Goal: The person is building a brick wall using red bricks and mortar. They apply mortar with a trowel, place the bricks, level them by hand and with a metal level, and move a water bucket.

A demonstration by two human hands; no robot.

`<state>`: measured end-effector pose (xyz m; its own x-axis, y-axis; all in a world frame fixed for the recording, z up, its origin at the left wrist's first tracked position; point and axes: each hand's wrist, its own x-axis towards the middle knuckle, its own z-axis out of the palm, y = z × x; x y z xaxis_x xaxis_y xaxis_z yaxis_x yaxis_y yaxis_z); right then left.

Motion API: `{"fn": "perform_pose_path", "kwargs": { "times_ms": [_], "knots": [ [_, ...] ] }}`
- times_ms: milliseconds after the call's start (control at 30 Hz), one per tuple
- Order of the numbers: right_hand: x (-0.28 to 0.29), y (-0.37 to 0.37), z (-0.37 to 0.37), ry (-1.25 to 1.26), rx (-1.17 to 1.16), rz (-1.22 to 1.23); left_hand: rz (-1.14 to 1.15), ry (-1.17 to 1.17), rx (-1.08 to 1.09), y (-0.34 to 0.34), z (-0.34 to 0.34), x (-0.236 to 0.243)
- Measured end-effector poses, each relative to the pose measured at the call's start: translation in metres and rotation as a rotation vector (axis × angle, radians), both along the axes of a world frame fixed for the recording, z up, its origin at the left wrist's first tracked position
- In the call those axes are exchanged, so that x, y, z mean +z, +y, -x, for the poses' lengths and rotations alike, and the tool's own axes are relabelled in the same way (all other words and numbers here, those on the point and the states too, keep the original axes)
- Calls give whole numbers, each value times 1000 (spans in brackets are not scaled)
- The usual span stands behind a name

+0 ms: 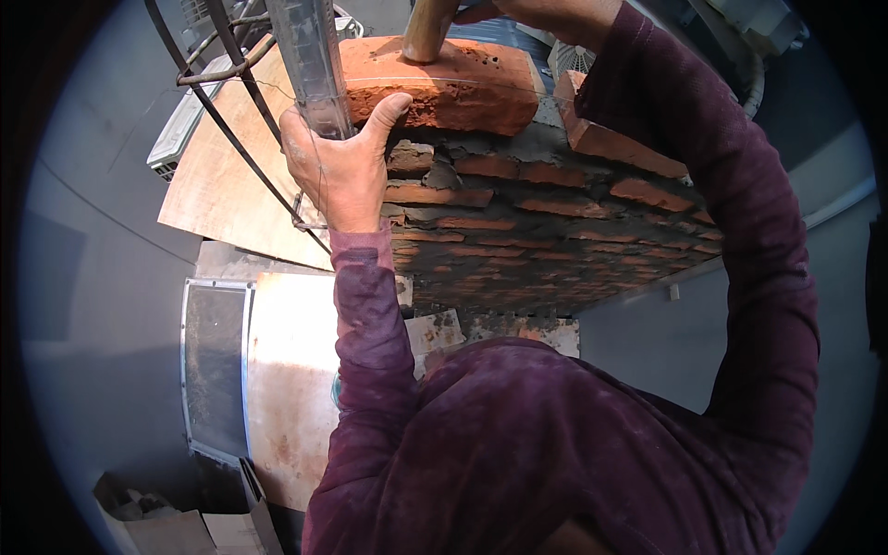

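Observation:
My left hand (pixel 342 171) is wrapped round the lower end of an upright grey, see-through-looking straight bar (pixel 319 69). Its thumb reaches over to the near face of an orange brick (pixel 472 97) on top of the brick wall (pixel 546 203). A round wooden handle (pixel 428 32) stands with its butt end on that brick. At the top edge, my right hand (pixel 560 17) is at this handle, its fingers closed toward it and partly cut off by the frame. The handle's tool head is out of view. A thin string (pixel 453 81) crosses the brick's near face.
Bent steel bars (pixel 231 102) rise left of the wall, beside a plywood board (pixel 240 171). Another brick (pixel 615 139) lies to the right along the wall's top. Below left are a pale panel (pixel 291 370), a framed dark panel (pixel 215 356) and an opened cardboard box (pixel 185 523).

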<state>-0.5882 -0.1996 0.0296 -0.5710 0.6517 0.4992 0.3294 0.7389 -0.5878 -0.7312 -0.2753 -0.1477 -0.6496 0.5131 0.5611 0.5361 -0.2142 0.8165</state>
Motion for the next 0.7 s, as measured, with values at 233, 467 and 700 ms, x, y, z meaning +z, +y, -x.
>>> {"fn": "perform_pose_path", "kwargs": {
  "times_ms": [233,467,700],
  "knots": [
    [-21,9,30,35,224,28,72,42,115,-12,19,-5],
    [-12,19,11,-5,118,61,28,18,72,-7,11,-5],
    [36,-5,-25,-61,137,-33,-367,53,122,-50,-18,4]
  ]
}}
